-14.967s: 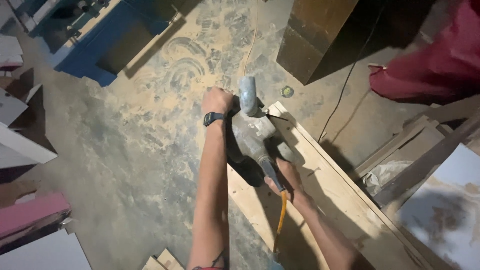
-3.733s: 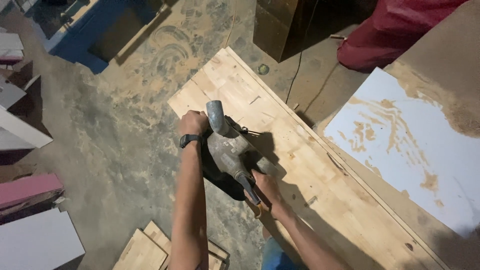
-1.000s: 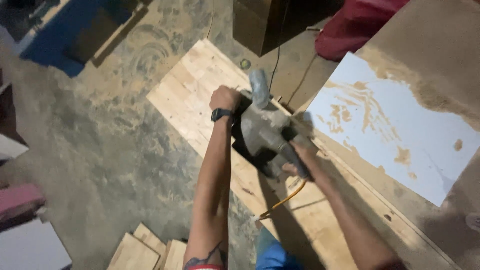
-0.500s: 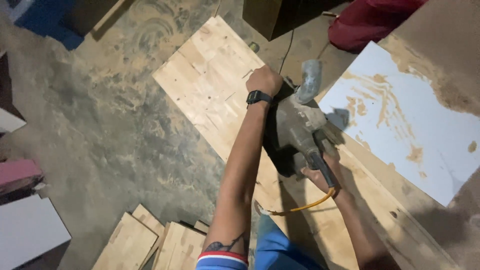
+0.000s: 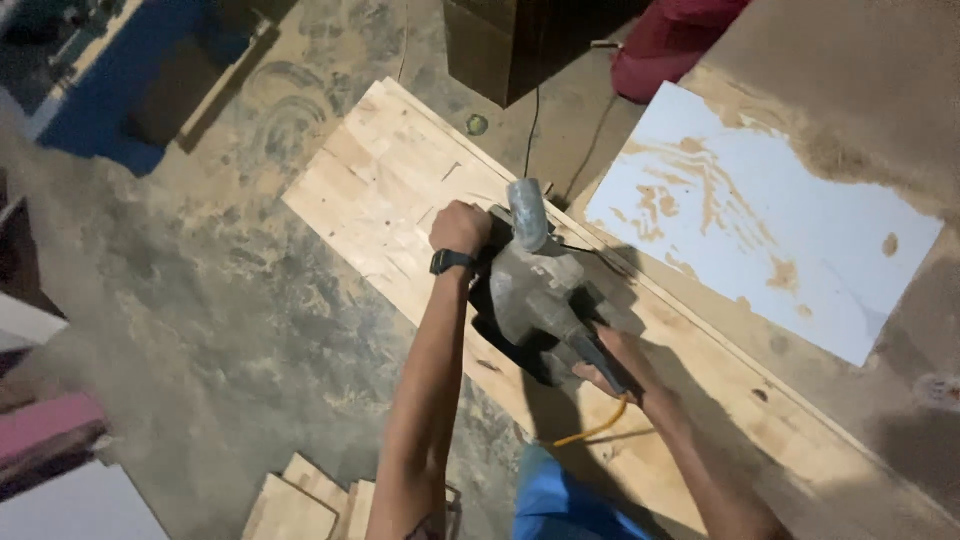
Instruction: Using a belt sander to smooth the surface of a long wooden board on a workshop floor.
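A long pale wooden panel made of glued strips lies on the dusty floor. A grey, dust-covered belt sander rests on its middle. My left hand, with a black watch on the wrist, grips the sander's front knob. My right hand holds the dark rear handle. A yellow cord hangs from the back of the tool down toward my blue-clad legs.
A white board smeared with sawdust lies right of the panel. A dark wooden box and a red bag sit at the far end. Small wood offcuts lie near my feet. Blue and pink boards line the left.
The sander and both hands have moved back along the panel toward its middle, and my view has shifted so more of the panel's far end shows.
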